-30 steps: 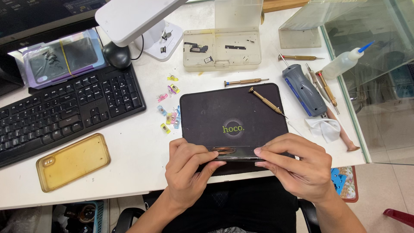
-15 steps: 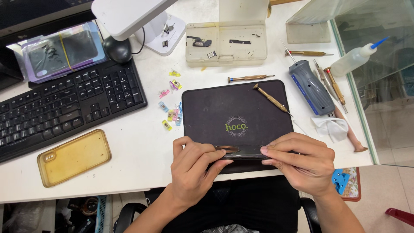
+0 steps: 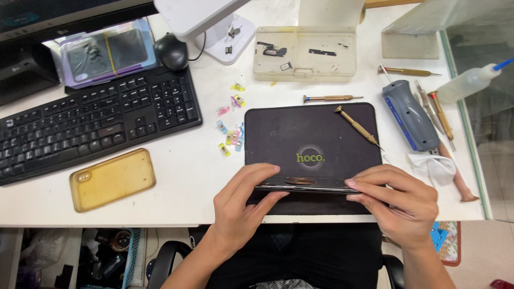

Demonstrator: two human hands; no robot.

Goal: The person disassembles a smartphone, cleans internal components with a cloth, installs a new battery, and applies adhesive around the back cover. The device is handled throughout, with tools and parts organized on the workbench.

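Edgewise, a thin, rigid, fragile dark smartphone (image 3: 306, 185) is pinched at its ends, left hand (image 3: 242, 206) and right hand (image 3: 397, 206) both closed around it.

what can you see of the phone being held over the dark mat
The phone is a thin dark slab seen nearly edge-on, so mostly its long side shows: a glossy, metal-looking rim with a brownish patch near the middle. It lies level, crosswise to the person, just above the near part of the dark work mat. The left hand pinches its left end between fingers and thumb; the right hand grips its right end the same way. Whether its underside rests on the mat cannot be told.
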